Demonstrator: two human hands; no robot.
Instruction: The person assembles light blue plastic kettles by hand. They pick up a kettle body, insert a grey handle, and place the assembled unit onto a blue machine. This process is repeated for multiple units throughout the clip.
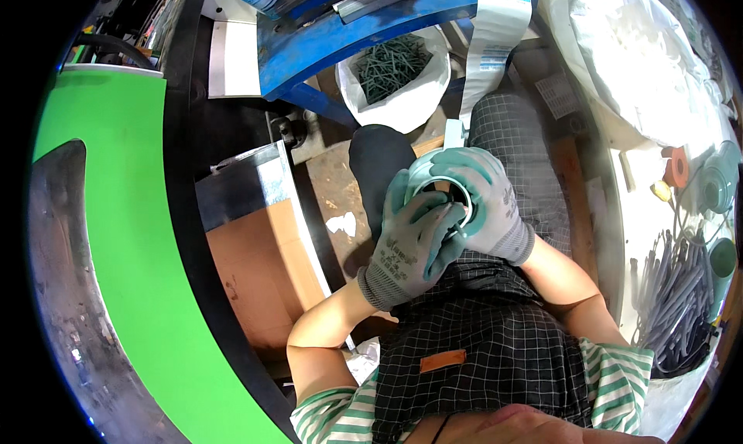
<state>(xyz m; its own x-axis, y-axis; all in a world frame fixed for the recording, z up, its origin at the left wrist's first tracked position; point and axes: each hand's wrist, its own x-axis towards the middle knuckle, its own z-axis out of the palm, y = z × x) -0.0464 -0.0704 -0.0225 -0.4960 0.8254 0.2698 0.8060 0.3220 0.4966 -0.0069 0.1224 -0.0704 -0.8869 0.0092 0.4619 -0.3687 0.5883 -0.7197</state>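
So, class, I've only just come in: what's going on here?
Someone in gloves is handling a pale green, hollow round piece above their lap. The right hand wraps its side, while the left hand has its fingers curled at the open rim; whether they pinch anything small is unclear. Beyond the knees stands a white sack of dark green strips; grey strips lie bunched to the right.
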